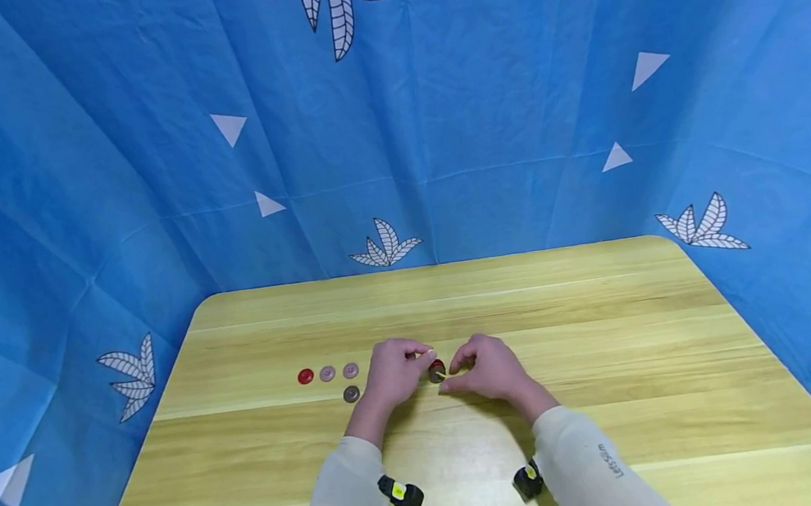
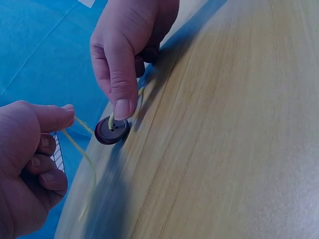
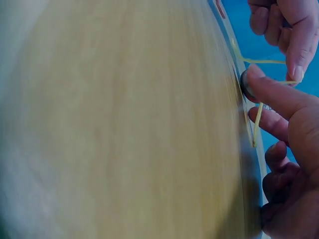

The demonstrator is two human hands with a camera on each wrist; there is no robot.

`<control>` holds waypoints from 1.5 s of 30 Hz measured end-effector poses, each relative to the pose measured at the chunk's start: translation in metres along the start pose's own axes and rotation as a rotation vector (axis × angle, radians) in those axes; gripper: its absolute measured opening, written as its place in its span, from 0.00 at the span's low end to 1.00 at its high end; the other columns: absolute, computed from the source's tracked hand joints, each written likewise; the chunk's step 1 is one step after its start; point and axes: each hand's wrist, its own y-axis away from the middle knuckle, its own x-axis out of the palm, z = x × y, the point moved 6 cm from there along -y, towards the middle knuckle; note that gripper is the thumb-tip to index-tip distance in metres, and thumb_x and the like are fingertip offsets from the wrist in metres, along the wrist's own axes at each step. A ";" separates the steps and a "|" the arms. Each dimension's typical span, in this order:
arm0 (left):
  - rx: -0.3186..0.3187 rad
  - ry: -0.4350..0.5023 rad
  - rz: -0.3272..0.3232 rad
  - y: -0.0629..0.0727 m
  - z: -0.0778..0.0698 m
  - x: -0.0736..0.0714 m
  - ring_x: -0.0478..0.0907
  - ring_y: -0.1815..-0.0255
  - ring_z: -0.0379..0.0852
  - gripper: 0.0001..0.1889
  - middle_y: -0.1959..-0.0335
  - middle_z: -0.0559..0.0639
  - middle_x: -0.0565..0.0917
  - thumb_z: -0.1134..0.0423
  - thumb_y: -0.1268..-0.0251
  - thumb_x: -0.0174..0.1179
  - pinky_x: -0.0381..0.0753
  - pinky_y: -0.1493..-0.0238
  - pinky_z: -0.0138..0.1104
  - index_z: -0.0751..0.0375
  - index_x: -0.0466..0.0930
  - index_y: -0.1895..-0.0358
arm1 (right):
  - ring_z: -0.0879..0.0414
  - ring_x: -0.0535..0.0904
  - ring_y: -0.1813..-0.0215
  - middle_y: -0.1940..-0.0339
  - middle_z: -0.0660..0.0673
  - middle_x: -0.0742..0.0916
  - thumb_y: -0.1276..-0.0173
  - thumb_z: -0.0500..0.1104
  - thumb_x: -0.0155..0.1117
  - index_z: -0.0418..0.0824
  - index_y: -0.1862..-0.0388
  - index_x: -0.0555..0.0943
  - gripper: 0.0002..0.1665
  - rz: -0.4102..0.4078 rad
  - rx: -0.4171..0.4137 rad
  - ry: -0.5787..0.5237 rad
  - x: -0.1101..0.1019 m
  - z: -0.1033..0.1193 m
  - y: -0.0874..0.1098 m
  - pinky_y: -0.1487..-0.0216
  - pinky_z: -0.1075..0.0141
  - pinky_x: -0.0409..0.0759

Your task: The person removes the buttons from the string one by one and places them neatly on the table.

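A dark brown button (image 2: 114, 130) with a reddish button's edge showing behind it hangs on a thin yellow string (image 2: 90, 164), close over the table. My left hand (image 1: 397, 372) pinches the string between thumb and forefinger on the far-left side of the buttons, a loose tail dangling below. My right hand (image 1: 490, 369) has its thumb against the brown button's face, where string comes out of a hole and passes under the thumb. In the right wrist view the short string end (image 3: 256, 127) trails between that thumb and the forefinger.
Left of my hands, a red button (image 1: 305, 376), two pinkish buttons (image 1: 327, 373) and a grey-brown button (image 1: 351, 393) lie on the wooden table (image 1: 617, 429). Blue patterned cloth (image 1: 472, 114) hangs behind and beside it. A black wrist camera (image 1: 401, 497) sits on each sleeve.
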 end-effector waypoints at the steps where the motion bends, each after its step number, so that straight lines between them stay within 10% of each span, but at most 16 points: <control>1: 0.000 0.002 -0.001 0.000 0.000 0.000 0.73 0.78 0.40 0.05 0.77 0.38 0.82 0.60 0.35 0.69 0.73 0.75 0.35 0.55 0.91 0.62 | 0.57 0.72 0.69 0.73 0.54 0.81 0.55 0.54 0.86 0.53 0.75 0.88 0.14 -0.002 -0.004 0.010 0.000 0.000 0.000 0.66 0.60 0.73; 15: -0.021 0.081 -0.105 0.002 0.013 -0.007 0.76 0.67 0.43 0.03 0.64 0.45 0.82 0.63 0.35 0.68 0.77 0.64 0.38 0.56 0.90 0.66 | 0.57 0.74 0.70 0.74 0.54 0.80 0.45 0.43 0.80 0.51 0.75 0.89 0.05 -0.030 0.005 -0.087 -0.002 -0.003 0.000 0.67 0.61 0.74; 25: -0.152 0.552 -0.043 0.004 0.021 0.005 0.85 0.66 0.55 0.05 0.67 0.61 0.83 0.71 0.28 0.57 0.85 0.61 0.43 0.72 0.80 0.60 | 0.58 0.75 0.70 0.75 0.55 0.81 0.45 0.44 0.81 0.51 0.77 0.89 0.06 -0.030 0.009 -0.093 -0.002 -0.005 0.002 0.66 0.60 0.74; 35: -0.162 0.454 -0.120 0.003 0.027 0.009 0.84 0.72 0.49 0.02 0.68 0.58 0.85 0.72 0.34 0.58 0.84 0.69 0.38 0.63 0.76 0.65 | 0.57 0.75 0.71 0.75 0.55 0.82 0.44 0.43 0.80 0.51 0.78 0.89 0.07 -0.018 0.026 -0.117 -0.003 -0.005 0.004 0.66 0.60 0.74; 41: -0.156 0.562 -0.099 0.002 0.027 0.012 0.85 0.70 0.50 0.03 0.65 0.61 0.84 0.76 0.33 0.57 0.85 0.65 0.39 0.69 0.75 0.60 | 0.58 0.74 0.72 0.76 0.55 0.81 0.44 0.42 0.79 0.50 0.78 0.88 0.07 -0.018 0.015 -0.116 -0.004 -0.005 0.004 0.68 0.61 0.72; 45: -0.124 0.465 -0.063 0.001 0.025 0.011 0.83 0.69 0.48 0.05 0.68 0.57 0.83 0.76 0.34 0.57 0.84 0.64 0.40 0.71 0.81 0.58 | 0.57 0.74 0.73 0.76 0.55 0.81 0.43 0.42 0.80 0.51 0.78 0.88 0.08 -0.017 0.024 -0.118 -0.004 -0.006 0.004 0.69 0.62 0.72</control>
